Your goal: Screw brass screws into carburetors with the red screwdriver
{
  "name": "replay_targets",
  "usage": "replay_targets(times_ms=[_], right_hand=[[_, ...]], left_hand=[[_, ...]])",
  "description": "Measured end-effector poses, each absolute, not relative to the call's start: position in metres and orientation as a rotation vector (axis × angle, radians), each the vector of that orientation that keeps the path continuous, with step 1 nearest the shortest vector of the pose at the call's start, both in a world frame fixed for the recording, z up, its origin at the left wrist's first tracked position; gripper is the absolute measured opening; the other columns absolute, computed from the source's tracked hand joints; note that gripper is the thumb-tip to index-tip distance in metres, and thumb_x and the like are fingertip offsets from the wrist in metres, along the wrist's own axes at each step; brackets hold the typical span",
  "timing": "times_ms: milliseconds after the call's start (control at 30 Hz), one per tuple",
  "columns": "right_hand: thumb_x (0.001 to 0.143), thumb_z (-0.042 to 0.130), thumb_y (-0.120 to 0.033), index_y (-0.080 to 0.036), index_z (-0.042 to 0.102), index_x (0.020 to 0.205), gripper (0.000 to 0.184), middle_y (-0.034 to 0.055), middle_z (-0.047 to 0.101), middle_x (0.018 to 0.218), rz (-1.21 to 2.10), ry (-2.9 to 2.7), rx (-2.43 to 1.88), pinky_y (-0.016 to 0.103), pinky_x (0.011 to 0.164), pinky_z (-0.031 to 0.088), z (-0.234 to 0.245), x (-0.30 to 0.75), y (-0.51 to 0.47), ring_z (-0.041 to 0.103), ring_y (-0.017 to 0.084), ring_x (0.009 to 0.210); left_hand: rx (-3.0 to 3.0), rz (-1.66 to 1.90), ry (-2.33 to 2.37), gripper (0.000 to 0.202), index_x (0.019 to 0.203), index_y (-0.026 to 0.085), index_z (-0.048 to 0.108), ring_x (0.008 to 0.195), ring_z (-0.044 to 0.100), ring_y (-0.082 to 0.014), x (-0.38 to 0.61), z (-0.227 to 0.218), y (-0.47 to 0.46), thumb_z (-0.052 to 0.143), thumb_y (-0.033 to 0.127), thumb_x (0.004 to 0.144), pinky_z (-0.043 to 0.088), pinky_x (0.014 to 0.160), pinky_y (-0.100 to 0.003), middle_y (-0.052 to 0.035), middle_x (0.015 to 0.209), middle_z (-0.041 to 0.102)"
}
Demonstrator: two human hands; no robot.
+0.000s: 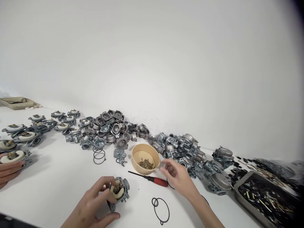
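Note:
My left hand (pixel 95 202) is closed around a grey metal carburetor body (pixel 125 186) at the bottom middle. It rests on the table with its white float (pixel 120 193) and brass parts facing up. My right hand (pixel 178 179) hovers just right of a cream bowl (pixel 135 164), fingers bent, thumb and index finger apart. Nothing shows between them. Small brass screws or jets (pixel 146 164) lie in the bowl. Below my right hand is a screwdriver (pixel 160 181) with a red and black handle. Black rubber rings (pixel 169 212) lie nearer me.
Piles of float bowls (pixel 116 128) and carburetors (pixel 185 145) line the wall. Float-fitted carburetors (pixel 27 136) stand at left, where another person's hand (pixel 9 172) holds one. A metal tray (pixel 245 202) of small dark parts stands at right. More rings (pixel 99 156) lie left of the bowl.

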State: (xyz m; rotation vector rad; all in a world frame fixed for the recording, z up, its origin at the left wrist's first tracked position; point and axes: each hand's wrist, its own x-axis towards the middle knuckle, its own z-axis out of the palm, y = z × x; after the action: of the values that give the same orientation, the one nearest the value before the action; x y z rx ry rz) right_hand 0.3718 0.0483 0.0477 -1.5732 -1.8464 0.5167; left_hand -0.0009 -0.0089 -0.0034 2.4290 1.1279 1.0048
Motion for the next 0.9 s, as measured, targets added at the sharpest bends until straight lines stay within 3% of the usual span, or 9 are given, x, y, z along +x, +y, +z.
replay_targets(times_ms=[100,233,400,567,900], right_hand=[[0.095,0.058,-0.064,-0.022,0.057,0.125,0.052,0.0033,0.073,0.076,0.816,-1.513,-1.599,0.028,0.042,0.043,0.042,0.359,0.067,0.066,0.021,0.051],[0.091,0.058,-0.049,-0.018,0.049,0.138,0.056,-0.0042,0.066,0.055,1.005,-1.443,-1.623,0.023,0.029,0.03,0.03,0.336,0.083,0.057,0.02,0.034],[0.088,0.052,-0.031,-0.021,0.045,0.153,0.066,-0.009,0.063,0.053,0.788,-1.435,-1.597,0.026,0.037,0.045,0.023,0.328,0.068,0.057,0.018,0.032],[0.088,0.053,-0.026,-0.02,0.042,0.159,0.073,-0.0077,0.062,0.052,0.537,-1.513,-1.592,0.028,0.047,0.047,0.025,0.329,0.049,0.058,0.018,0.042],[0.093,0.055,-0.032,-0.02,0.037,0.162,0.073,-0.0043,0.064,0.055,0.482,-1.574,-1.597,0.033,0.054,0.051,0.023,0.331,0.042,0.06,0.022,0.047]], left_hand=[[2.42,0.997,1.098,0.004,0.097,0.027,0.066,0.109,0.075,-0.0253,-0.001,0.0,-0.007,0.069,0.029,0.099,0.064,0.093,-0.031,-0.0122,0.139,0.063],[2.425,1.018,1.056,0.004,0.1,0.027,0.063,0.107,0.074,-0.0229,-0.001,-0.001,-0.005,0.065,0.024,0.101,0.063,0.091,-0.029,-0.0128,0.137,0.061],[2.412,1.045,1.037,0.007,0.099,0.027,0.064,0.111,0.072,-0.0232,-0.001,-0.008,-0.005,0.063,0.021,0.101,0.061,0.095,-0.031,-0.0125,0.136,0.061],[2.3,1.082,1.108,0.01,0.089,0.027,0.068,0.11,0.07,-0.0256,0.001,-0.012,-0.007,0.065,0.026,0.098,0.06,0.093,-0.033,-0.0104,0.138,0.061],[2.304,1.084,1.109,0.013,0.086,0.027,0.069,0.11,0.072,-0.0261,0.001,-0.012,-0.006,0.067,0.03,0.098,0.062,0.091,-0.031,-0.0101,0.134,0.068]])
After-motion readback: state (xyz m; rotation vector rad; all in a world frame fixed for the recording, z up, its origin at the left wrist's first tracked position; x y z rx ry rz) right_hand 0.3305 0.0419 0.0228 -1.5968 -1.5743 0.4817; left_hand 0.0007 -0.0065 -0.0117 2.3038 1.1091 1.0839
